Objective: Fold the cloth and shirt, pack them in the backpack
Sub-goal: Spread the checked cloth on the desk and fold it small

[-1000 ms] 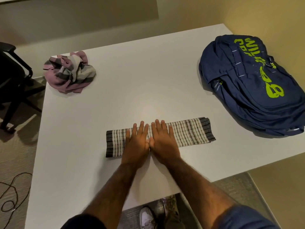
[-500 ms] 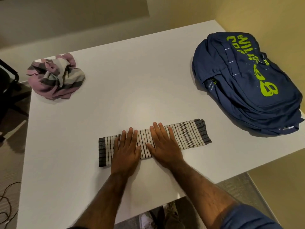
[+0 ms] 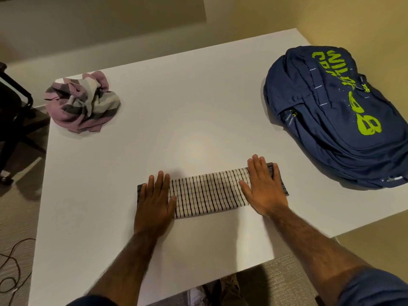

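Observation:
A checked black-and-white cloth, folded into a long narrow strip, lies near the front edge of the white table. My left hand rests flat on its left end, fingers spread. My right hand lies flat on its right end, where a dark grey border shows. Neither hand grips anything. A crumpled pink, grey and cream striped shirt sits in a heap at the far left corner. A navy backpack with lime-green lettering lies flat at the right, its zips shut.
A black chair stands off the table's left side. A dark cable loops on the carpet at the lower left. A yellow wall runs close behind the backpack. My shoes show below the table's front edge.
Both hands slid apart from the middle of the cloth strip to its two ends, staying flat on it. The cloth, the shirt and the backpack kept their places.

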The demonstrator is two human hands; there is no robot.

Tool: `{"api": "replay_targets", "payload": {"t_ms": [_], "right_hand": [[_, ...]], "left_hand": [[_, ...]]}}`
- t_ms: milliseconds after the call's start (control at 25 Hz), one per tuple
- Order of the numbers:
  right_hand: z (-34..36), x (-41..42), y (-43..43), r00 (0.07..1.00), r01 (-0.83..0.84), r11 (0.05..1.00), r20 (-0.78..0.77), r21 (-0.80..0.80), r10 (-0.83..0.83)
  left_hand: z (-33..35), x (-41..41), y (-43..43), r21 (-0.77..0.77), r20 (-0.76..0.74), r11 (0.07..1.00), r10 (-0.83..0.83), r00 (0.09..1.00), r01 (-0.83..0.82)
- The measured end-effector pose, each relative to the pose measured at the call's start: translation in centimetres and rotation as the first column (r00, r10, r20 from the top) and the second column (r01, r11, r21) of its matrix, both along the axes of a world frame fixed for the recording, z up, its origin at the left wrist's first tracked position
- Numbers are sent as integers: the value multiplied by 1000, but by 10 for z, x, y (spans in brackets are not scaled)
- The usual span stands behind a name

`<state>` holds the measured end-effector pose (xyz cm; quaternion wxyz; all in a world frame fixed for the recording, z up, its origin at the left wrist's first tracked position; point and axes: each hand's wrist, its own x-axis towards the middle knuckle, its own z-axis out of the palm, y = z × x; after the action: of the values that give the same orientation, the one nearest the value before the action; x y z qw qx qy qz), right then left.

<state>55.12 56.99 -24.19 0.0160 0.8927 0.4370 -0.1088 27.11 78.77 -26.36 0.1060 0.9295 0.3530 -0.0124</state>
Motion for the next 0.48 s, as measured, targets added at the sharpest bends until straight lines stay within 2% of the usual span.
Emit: {"api": "replay_targets", "payload": {"t_ms": [480], "right_hand": [[-2, 40, -23, 996, 84, 995, 35, -53, -83]], "left_hand": [[1, 0, 3, -8, -22, 1000, -19, 1000, 19]]}}
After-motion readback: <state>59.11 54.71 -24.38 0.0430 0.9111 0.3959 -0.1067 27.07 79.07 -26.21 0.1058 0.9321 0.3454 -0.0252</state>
